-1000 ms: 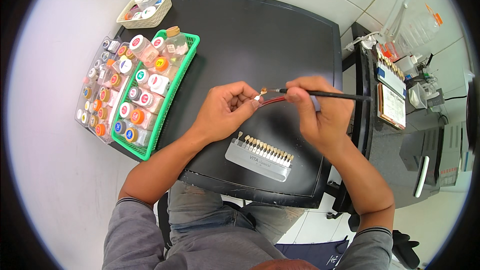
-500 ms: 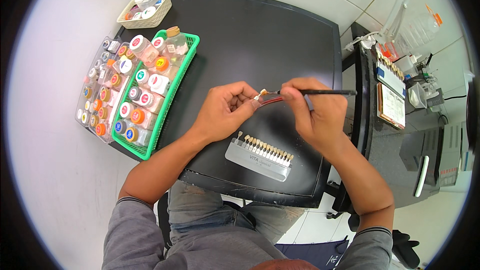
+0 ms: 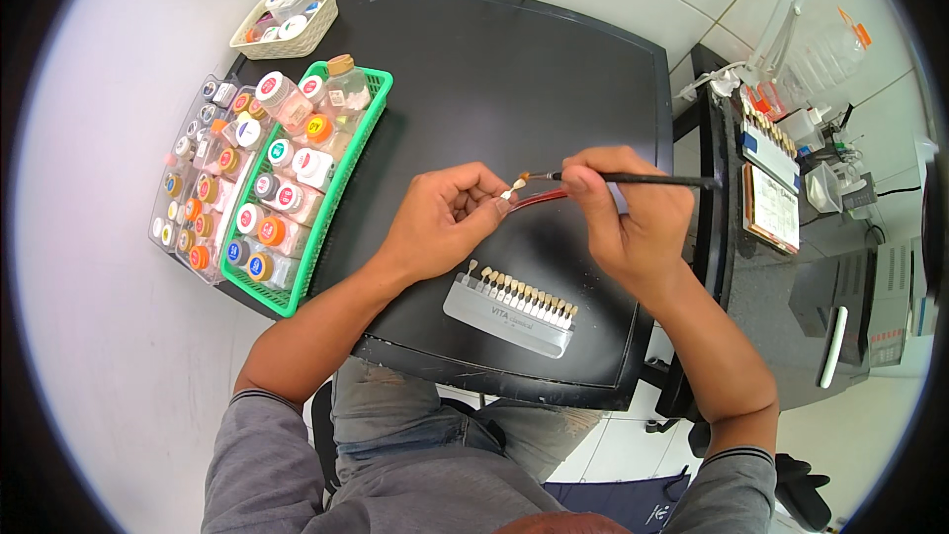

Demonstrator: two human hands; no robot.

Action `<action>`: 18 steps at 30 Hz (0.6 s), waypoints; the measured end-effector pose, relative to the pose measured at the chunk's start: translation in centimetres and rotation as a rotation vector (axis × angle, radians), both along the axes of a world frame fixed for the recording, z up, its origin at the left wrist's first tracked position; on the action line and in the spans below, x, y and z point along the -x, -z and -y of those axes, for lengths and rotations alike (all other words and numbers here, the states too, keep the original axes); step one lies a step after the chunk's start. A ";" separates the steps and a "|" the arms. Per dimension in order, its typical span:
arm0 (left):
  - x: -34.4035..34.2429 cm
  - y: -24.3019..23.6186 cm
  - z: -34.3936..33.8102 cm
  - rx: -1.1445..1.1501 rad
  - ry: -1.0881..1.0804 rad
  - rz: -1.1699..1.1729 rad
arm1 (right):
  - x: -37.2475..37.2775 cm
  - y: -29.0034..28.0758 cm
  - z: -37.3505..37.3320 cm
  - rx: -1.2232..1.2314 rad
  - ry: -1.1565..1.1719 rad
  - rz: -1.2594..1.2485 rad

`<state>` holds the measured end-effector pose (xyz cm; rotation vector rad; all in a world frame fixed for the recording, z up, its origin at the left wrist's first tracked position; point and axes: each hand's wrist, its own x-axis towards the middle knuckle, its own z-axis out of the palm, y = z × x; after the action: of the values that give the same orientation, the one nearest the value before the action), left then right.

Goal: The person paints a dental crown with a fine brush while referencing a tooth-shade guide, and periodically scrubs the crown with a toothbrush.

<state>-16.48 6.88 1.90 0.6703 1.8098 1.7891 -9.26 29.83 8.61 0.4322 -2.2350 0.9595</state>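
Observation:
Between the thumb and fingers of my left hand (image 3: 450, 203) is a small white tooth shade tab (image 3: 514, 188), its tooth-shaped end pointing up and right. My right hand (image 3: 633, 213) pinches a thin brush (image 3: 643, 178) by its black handle, which stretches off to the right. The brush's brown tip is close beside the tab's tooth end; whether they touch I cannot tell. A red, shiny slender stick (image 3: 539, 199) runs from my left fingertips toward my right hand. Below the hands lies a grey shade guide holder (image 3: 507, 318) with a row of tooth-coloured tabs.
At the left, a green basket (image 3: 341, 183) holds several capped bottles, next to a clear tray of small jars (image 3: 203, 193). A cream basket (image 3: 287, 35) sits at the table's far left corner. The right-hand counter carries a notebook (image 3: 773, 210) and another shade guide (image 3: 771, 158).
My right hand has shifted slightly right and up, drawing the brush tip a little off the tooth end of the tab. My left hand stays almost still.

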 end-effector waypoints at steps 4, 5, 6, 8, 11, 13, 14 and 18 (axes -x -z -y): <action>0.0 0.1 0.1 0.007 0.004 -0.015 | 0.1 -0.1 -0.1 0.003 -0.011 0.009; -0.1 0.0 0.1 0.007 0.005 -0.008 | 0.1 0.0 -0.2 0.024 -0.006 0.027; -0.1 -0.1 0.0 0.008 0.004 0.000 | 0.0 0.0 0.0 0.015 -0.017 0.018; -0.1 0.0 0.1 0.009 -0.002 -0.004 | -0.3 -0.1 0.3 -0.003 -0.038 0.000; -0.1 0.0 0.0 0.002 -0.003 -0.023 | 0.1 0.2 -0.2 -0.008 -0.003 0.038; -0.2 -0.3 0.1 0.007 -0.007 -0.012 | -0.1 -0.3 0.2 0.014 -0.052 -0.016; -0.2 -0.3 0.2 0.018 -0.012 -0.014 | -0.2 -0.5 0.4 0.025 -0.077 -0.042; -0.1 -0.2 0.1 0.015 -0.015 -0.031 | 0.3 0.3 -0.4 0.011 0.034 0.026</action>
<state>-16.40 6.82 2.10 0.6839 1.8514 1.7828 -9.52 30.21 8.29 0.3777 -2.2520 0.9649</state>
